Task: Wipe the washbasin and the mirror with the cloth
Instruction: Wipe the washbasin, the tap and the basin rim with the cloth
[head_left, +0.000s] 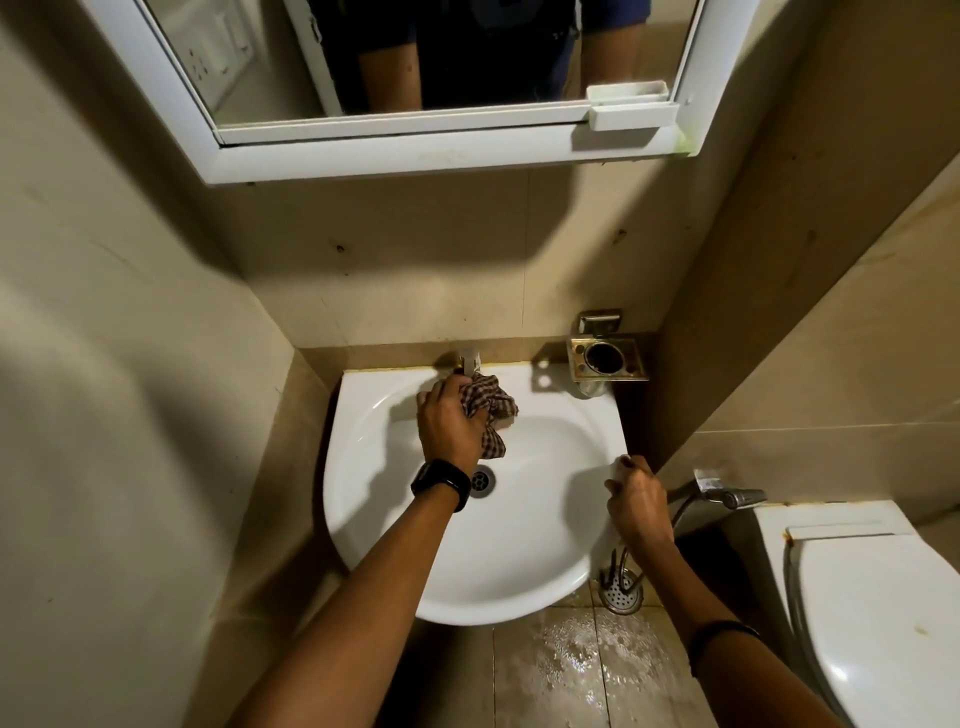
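Checked cloth (491, 410) bunched at back of white washbasin (545, 467), just below tap (467, 361), clenched in left hand (449, 421). Right hand (636, 501) curled over basin's right rim. Mirror (415, 57) above.

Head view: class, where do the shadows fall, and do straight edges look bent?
Head view: the white-framed mirror casts a broad shadow on the beige wall; the left hand, gripping the checked cloth, shades the white ceramic washbasin; wide-angle distortion bows the mirror's edges.
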